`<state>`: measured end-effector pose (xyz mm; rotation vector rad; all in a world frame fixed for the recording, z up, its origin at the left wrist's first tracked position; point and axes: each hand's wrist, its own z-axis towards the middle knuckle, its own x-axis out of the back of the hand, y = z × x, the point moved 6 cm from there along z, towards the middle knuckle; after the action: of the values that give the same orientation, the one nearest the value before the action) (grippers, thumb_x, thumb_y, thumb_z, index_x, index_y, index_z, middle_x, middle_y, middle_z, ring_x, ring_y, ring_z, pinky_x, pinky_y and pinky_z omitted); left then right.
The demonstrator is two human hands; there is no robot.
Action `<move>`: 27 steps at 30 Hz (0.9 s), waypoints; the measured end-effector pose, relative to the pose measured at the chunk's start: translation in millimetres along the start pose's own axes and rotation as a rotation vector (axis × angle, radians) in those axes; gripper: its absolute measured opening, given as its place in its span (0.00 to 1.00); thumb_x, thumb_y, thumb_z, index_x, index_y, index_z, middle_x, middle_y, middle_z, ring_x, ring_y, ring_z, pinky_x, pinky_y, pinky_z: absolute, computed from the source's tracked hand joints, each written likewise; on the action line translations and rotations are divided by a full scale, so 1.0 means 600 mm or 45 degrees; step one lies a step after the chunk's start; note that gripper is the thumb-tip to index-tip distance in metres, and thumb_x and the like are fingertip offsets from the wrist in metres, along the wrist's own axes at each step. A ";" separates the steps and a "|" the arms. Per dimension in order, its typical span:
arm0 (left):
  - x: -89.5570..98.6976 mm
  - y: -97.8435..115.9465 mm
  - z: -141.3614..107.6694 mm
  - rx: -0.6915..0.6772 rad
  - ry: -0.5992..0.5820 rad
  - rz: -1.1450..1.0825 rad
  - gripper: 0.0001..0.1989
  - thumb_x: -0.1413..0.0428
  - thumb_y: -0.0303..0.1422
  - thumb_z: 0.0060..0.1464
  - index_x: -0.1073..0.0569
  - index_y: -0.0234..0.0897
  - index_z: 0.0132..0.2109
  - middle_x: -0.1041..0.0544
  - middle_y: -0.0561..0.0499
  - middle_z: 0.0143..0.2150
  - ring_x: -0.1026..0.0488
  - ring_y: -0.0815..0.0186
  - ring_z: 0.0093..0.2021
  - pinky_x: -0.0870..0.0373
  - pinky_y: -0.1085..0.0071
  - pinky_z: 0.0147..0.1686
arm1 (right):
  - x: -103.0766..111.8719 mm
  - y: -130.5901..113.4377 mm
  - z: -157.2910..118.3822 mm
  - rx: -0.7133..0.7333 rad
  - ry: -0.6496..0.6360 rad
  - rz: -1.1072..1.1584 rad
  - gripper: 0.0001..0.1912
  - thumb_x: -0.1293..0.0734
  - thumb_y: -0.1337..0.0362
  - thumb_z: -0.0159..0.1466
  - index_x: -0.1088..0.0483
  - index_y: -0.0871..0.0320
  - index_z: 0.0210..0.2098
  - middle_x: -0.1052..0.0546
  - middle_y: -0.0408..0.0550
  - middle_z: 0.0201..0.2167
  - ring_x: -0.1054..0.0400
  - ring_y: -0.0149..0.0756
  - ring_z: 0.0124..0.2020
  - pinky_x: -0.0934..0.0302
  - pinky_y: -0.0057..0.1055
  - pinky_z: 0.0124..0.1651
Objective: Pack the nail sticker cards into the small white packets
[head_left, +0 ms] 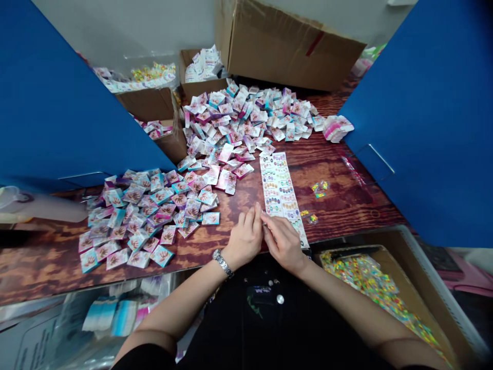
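Fingers of my right hand (269,222) sit nearly closed at the edge of the long white paper sticker sheet (279,190), just right of the pink-and-white packet heap (148,216); I cannot tell if they grip this light, floppy sheet, best pinched there.

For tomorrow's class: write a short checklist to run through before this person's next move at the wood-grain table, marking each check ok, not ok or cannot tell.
1. Long white printed sticker strip lies flat on the brown wood-grain table: ok.
2. Bare right hand has a firm hold on the strip: cannot tell, the fingers hide the contact.
3. Bare left hand is beside the right hand: ok.
4. Strip's far end is free of pink-and-teal paper packets: not ok, packets meet it.
5. Open brown cardboard box sits beside the right hand: ok.
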<state>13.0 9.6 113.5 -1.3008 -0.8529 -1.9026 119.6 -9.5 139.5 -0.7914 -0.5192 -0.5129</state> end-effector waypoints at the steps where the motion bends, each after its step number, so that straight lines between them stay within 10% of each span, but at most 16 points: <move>1: 0.001 -0.006 -0.003 -0.013 -0.020 0.001 0.28 0.56 0.30 0.63 0.50 0.20 0.67 0.31 0.32 0.54 0.32 0.54 0.48 0.28 0.64 0.41 | -0.003 0.012 0.003 -0.014 -0.075 0.044 0.24 0.40 0.72 0.67 0.39 0.55 0.62 0.23 0.52 0.48 0.29 0.40 0.48 0.31 0.39 0.50; 9: 0.085 -0.163 -0.028 0.359 -0.019 0.378 0.29 0.50 0.35 0.61 0.43 0.31 0.66 0.41 0.30 0.65 0.43 0.38 0.62 0.40 0.40 0.54 | -0.025 0.216 0.056 0.003 -0.694 -0.330 0.32 0.36 0.56 0.65 0.43 0.59 0.65 0.40 0.57 0.65 0.50 0.52 0.67 0.49 0.52 0.65; 14: 0.083 -0.162 -0.031 0.304 0.084 0.198 0.26 0.47 0.37 0.59 0.36 0.32 0.62 0.40 0.33 0.65 0.48 0.40 0.66 0.44 0.41 0.59 | -0.053 0.270 0.066 -0.014 -0.983 -0.439 0.35 0.35 0.51 0.64 0.45 0.57 0.66 0.44 0.56 0.67 0.54 0.55 0.68 0.54 0.56 0.65; 20: 0.018 -0.079 -0.016 0.282 -0.012 -0.674 0.19 0.47 0.39 0.60 0.29 0.34 0.54 0.25 0.40 0.52 0.29 0.54 0.53 0.33 0.54 0.54 | -0.056 0.258 0.069 0.017 -0.877 -0.408 0.20 0.34 0.55 0.64 0.30 0.53 0.54 0.28 0.51 0.56 0.41 0.51 0.61 0.49 0.51 0.61; 27: -0.086 0.009 -0.020 1.151 -0.628 -2.426 0.27 0.47 0.53 0.56 0.30 0.33 0.48 0.22 0.40 0.42 0.23 0.62 0.36 0.26 0.68 0.34 | 0.002 0.136 0.057 0.050 -0.640 -0.060 0.12 0.40 0.62 0.69 0.25 0.55 0.44 0.20 0.49 0.37 0.28 0.38 0.38 0.36 0.37 0.45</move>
<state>25.9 5.0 61.8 -0.0102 -3.4235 -1.4893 161.7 65.0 117.9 -0.8737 -1.0112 -0.3425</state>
